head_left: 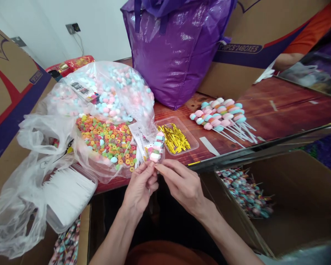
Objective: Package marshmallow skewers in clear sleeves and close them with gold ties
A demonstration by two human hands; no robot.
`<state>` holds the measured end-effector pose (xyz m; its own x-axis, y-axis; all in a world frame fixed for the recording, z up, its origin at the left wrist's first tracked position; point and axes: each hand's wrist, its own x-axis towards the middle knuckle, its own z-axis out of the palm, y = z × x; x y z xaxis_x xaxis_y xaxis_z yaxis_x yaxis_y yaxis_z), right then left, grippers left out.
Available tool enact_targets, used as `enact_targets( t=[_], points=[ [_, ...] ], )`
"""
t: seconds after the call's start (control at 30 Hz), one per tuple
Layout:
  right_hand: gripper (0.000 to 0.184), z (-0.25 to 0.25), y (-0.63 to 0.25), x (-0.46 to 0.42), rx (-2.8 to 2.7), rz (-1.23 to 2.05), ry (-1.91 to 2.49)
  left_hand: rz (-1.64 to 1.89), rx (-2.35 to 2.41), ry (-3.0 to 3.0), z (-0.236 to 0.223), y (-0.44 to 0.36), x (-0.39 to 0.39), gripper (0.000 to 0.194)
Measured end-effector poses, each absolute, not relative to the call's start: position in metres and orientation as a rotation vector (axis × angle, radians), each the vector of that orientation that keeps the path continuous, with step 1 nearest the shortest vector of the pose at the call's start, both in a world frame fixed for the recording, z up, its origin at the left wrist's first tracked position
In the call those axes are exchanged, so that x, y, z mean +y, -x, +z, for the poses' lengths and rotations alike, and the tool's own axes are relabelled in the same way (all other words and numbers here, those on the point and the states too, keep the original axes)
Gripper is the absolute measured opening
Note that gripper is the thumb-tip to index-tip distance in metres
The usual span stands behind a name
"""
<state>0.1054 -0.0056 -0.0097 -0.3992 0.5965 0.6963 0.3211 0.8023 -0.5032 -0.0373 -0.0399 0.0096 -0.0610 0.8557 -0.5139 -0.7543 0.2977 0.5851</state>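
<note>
In front of me, upright, is a marshmallow candy skewer (pixel 157 147) in a clear wrapper, with pink, white, blue and green pieces. My left hand (pixel 140 186) is closed on its lower end, just below the bottom marshmallow. There too the fingertips of my right hand (pixel 183 184) pinch together, touching the neck of the wrapper; what lies between them is too small to make out. Behind the skewer stands a clear tray (pixel 195 142) of gold twist ties (pixel 176 138). Several unwrapped candy skewers (pixel 220 114) lie piled on the table to the right, their white sticks toward me.
Left are bags of marshmallows (pixel 113 81) and gummy rings (pixel 105 136), plus a tub of white sticks (pixel 67 193). A purple bag (pixel 173 55) and cardboard boxes (pixel 228 79) stand behind. An open carton (pixel 298 195) below right holds wrapped skewers (pixel 248 193). Another person's arm (pixel 289 60) shows far right.
</note>
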Motion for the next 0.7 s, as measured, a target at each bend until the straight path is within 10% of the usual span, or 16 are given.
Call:
enact_targets(
  t=[0.2, 0.5, 0.7],
  points=[
    [0.021, -0.007, -0.099, -0.005, -1.973, 0.118, 0.667, 1.309, 0.926, -0.151, 0.013, 0.024, -0.049, 0.038],
    [0.016, 0.013, -0.086, -0.025, -1.692, 0.894, 0.875, 1.502, 1.013, -0.526, 0.022, 0.036, -0.051, 0.049],
    [0.017, 0.027, -0.083, -0.029, -1.664, 0.819, 0.767, 1.454, 1.334, -0.769, 0.021, 0.043, -0.067, 0.042]
  ],
)
